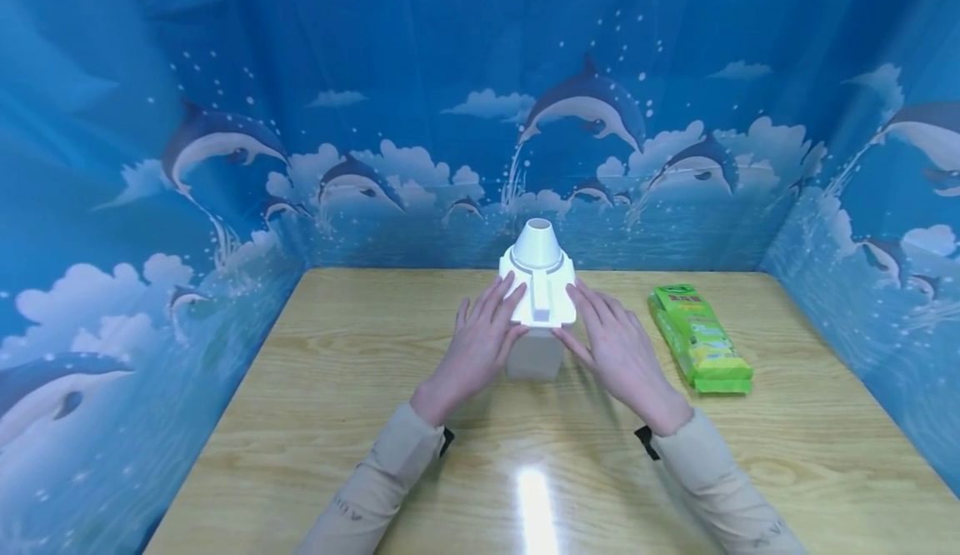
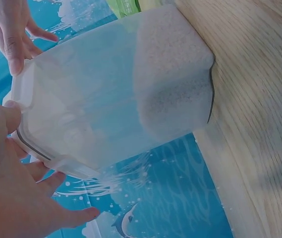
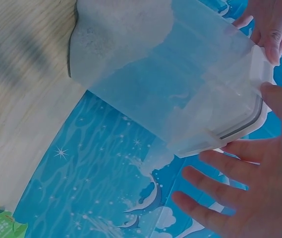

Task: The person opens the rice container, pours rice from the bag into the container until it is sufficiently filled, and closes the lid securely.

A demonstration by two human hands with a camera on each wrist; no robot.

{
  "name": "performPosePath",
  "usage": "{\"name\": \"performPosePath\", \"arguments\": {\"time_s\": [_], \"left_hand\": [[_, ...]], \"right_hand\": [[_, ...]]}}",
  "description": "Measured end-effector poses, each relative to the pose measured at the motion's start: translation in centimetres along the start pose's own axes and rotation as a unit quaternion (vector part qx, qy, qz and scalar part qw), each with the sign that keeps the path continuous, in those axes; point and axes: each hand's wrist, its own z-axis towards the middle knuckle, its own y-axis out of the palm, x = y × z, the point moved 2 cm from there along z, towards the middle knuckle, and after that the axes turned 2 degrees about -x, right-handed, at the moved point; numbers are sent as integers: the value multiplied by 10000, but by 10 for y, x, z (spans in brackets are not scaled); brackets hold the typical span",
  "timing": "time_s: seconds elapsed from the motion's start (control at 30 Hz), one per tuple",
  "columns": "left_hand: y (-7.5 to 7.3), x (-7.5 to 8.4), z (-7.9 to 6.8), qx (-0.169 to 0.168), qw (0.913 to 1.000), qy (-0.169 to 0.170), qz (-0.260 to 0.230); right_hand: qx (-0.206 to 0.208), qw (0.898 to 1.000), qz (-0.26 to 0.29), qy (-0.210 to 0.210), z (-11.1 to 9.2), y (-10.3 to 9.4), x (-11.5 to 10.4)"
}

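Observation:
A tall translucent container [image 1: 534, 357] stands upright on the table, with small pale grains [image 2: 173, 94] in its lower part. Its white lid [image 1: 564, 298] carries a cone-shaped spout [image 1: 537, 248], open at the top. My left hand [image 1: 478, 345] lies along the lid's left side, thumb at the near corner and fingers extended over the edge. On the opposite side, my right hand [image 1: 621, 345] touches the lid with its thumb and forefinger. The other right fingers [image 3: 215, 191] are spread straight, away from the container in the right wrist view.
A bright green printed packet [image 1: 699, 340] lies on the wooden table [image 1: 360, 355], to the right of the container. Blue curtains [image 1: 420, 47] with dolphins and clouds hang along the table's back and both sides.

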Motion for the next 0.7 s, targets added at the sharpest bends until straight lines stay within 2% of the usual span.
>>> {"name": "performPosePath", "arguments": {"time_s": [0.47,0.7], "left_hand": [[5,-7,11,-64,9998,-153,-82],[7,-11,15,47,9998,-140,-162]], "right_hand": [[-51,9999,64,123,7,7,8],[-125,9996,146,212,11,12,10]]}}
